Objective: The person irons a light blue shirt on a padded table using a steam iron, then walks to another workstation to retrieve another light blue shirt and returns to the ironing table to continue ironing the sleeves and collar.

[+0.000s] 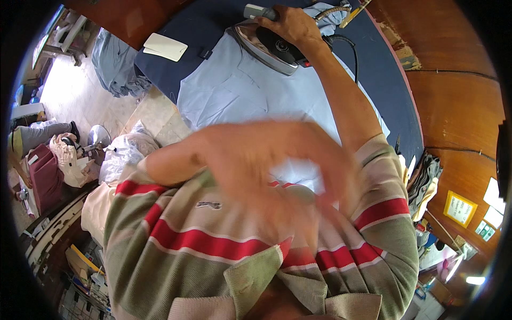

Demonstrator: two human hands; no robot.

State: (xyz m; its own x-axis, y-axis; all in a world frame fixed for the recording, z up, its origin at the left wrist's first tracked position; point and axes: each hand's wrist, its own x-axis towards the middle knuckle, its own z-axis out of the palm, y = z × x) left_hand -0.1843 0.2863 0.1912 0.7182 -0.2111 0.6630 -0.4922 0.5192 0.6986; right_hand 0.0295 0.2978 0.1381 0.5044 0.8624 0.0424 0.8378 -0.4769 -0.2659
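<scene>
My right hand (pixel 298 25) is wrapped round the handle of a clothes iron (pixel 266 48), at the far side of the board. The iron has a black-and-silver body and rests on a light blue garment (pixel 229 90) spread flat, with some creases. My left hand (pixel 298 165) is raised close in front of my chest, smeared by motion. Its fingers cannot be made out clearly, and it covers the near part of the garment. Under the garment lies the dark blue cloth of the ironing board (pixel 394 90). A black cord (pixel 352 50) runs from the iron's rear.
White cards (pixel 165 47) lie at the board's far left. Grey-blue cloth (pixel 114 61) hangs beyond that edge. Plastic bags (pixel 125 157) and a maroon bag (pixel 45 173) stand at left. Wooden panelling (pixel 458 112) rises at right, above folded dark clothes (pixel 426 173).
</scene>
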